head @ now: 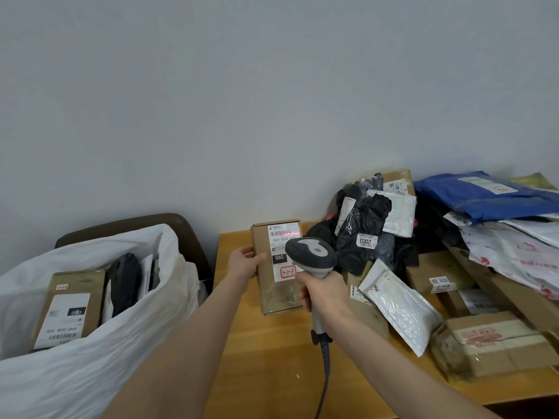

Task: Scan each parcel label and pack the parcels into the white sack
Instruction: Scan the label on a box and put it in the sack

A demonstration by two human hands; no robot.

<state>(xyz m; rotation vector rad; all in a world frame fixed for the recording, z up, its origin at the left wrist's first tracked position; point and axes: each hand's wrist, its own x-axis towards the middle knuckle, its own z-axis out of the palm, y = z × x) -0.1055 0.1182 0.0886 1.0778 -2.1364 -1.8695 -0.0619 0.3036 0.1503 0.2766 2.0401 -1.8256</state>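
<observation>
My left hand grips the left edge of a small brown cardboard parcel, held upright over the wooden table. Its white label faces me, and a red scan line lies across the barcode at the top. My right hand holds the handle of a grey barcode scanner, its head pointed at that label. The white sack stands open at the left with a labelled brown box and dark parcels inside.
A pile of parcels covers the right side of the table: black bags, a blue bag, white bubble mailers and brown boxes. The scanner's coiled cable hangs over the table front. A dark chair back stands behind the sack.
</observation>
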